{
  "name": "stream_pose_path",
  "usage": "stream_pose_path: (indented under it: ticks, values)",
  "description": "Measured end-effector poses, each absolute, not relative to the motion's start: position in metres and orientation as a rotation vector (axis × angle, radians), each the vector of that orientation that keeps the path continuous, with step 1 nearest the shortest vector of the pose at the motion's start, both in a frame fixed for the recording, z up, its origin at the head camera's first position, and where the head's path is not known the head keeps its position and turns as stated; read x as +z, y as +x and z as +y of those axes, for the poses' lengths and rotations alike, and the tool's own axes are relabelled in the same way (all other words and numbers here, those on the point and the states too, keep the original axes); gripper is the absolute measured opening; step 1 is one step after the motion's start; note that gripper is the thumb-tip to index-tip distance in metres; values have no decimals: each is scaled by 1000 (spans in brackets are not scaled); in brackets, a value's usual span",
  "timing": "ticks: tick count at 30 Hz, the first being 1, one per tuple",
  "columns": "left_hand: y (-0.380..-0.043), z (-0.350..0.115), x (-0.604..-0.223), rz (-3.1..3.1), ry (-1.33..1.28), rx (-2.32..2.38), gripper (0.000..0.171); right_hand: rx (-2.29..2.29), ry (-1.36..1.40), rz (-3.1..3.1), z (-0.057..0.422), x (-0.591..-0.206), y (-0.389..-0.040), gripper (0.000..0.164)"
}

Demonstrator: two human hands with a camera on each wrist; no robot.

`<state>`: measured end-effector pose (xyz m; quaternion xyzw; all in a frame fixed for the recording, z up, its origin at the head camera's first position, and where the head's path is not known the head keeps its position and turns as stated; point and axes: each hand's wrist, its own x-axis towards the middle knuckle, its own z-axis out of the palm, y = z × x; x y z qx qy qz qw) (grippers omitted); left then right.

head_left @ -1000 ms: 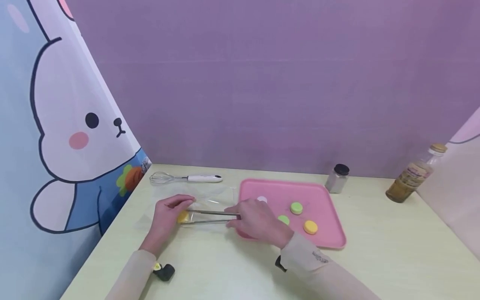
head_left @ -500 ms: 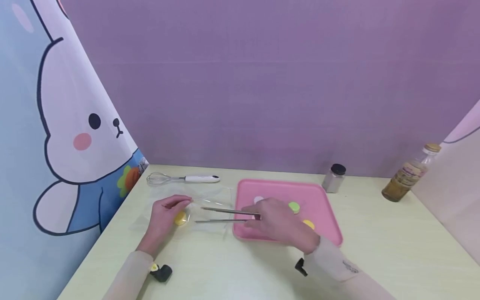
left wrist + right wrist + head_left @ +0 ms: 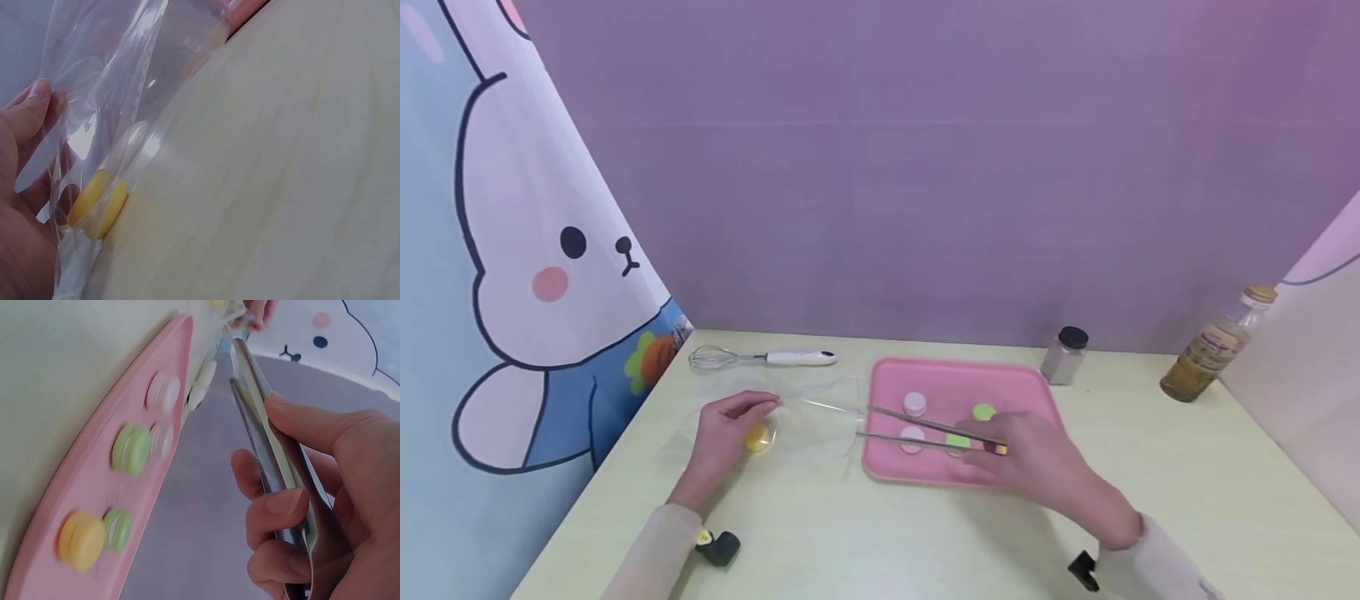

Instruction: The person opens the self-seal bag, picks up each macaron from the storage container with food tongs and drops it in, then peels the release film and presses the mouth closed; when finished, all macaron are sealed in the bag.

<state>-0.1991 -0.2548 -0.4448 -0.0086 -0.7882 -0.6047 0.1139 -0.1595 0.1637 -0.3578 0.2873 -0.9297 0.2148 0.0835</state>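
Note:
My left hand (image 3: 718, 437) pinches the edge of a clear plastic bag (image 3: 820, 421) lying on the table. Inside the bag, by my palm, is a yellow macaron (image 3: 94, 203). My right hand (image 3: 1037, 458) grips metal tongs (image 3: 300, 469), their arms apart with nothing between the tips. The tongs reach left across the pink tray (image 3: 985, 375), over its left edge in the head view. On the tray are pale pink macarons (image 3: 164, 394), green macarons (image 3: 131, 450) and a yellow macaron (image 3: 82, 542); in the head view, the right hand hides that yellow one.
A whisk (image 3: 801, 358) with a white handle lies behind the bag. Behind the tray's right corner stands a small jar (image 3: 1064, 360) with a black lid. A corked bottle (image 3: 1213, 350) of brown liquid is farther right. A purple backdrop (image 3: 880, 208) closes off the back.
The right hand has drawn the tongs from the bag rightward over the tray, leaving the yellow macaron in the bag. The left hand keeps its hold on the bag.

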Motion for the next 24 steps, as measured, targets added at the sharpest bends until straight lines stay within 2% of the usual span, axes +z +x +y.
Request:
stream_pose_path:
  ticks: [10, 24]
  values:
    - [-198, -255, -443, -2290, -55, -1776, 27, 551, 741, -2733, 215, -355, -135, 36]
    - [-197, -254, -441, -2294, -41, -1796, 27, 478, 486, -2723, 279, -380, -98, 37]
